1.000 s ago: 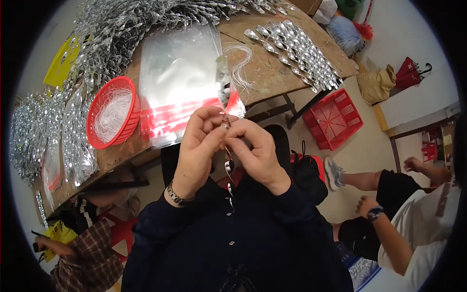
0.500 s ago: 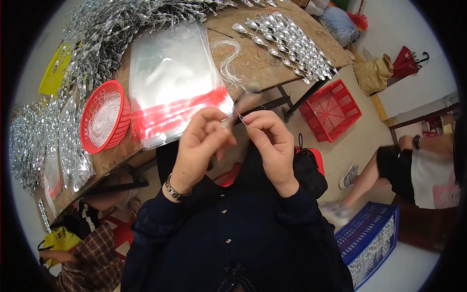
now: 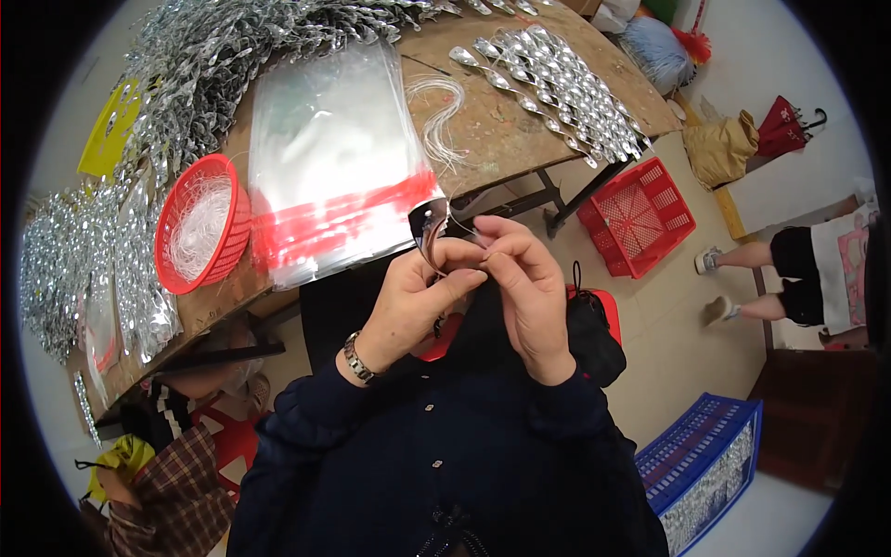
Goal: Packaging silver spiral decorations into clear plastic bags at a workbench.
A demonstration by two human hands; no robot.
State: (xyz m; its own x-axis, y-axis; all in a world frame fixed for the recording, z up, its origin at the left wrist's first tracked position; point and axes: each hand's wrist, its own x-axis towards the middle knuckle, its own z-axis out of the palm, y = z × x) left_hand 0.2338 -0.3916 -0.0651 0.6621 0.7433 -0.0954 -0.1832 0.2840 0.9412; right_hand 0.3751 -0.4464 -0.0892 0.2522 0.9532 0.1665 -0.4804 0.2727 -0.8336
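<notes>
My left hand (image 3: 418,297), with a metal watch at its wrist, pinches a shiny, curled mirror-like strip (image 3: 430,223) that stands up from its fingers. Close against it, my right hand (image 3: 527,288) has thumb and forefinger pressed together on a thin white string (image 3: 461,226), only a little of which shows. Both sets of fingertips meet in front of my dark shirt, just off the table's near edge. A stack of clear plastic bags (image 3: 334,139) with red bands lies beyond my left hand. Loose white strings (image 3: 441,121) rest to the right of the bags.
Silver twisted strips (image 3: 557,88) lie at the table's right, with silver tinsel (image 3: 186,84) heaped at left. A red basket (image 3: 235,223) holds white string. On the floor stand a red crate (image 3: 636,218) and a blue crate (image 3: 701,464). Another person (image 3: 807,269) is at right.
The shiny strip, blurred before, now stands clear at my left fingers. My hands have drawn together. The person at right has gone from sitting to upright, farther off.
</notes>
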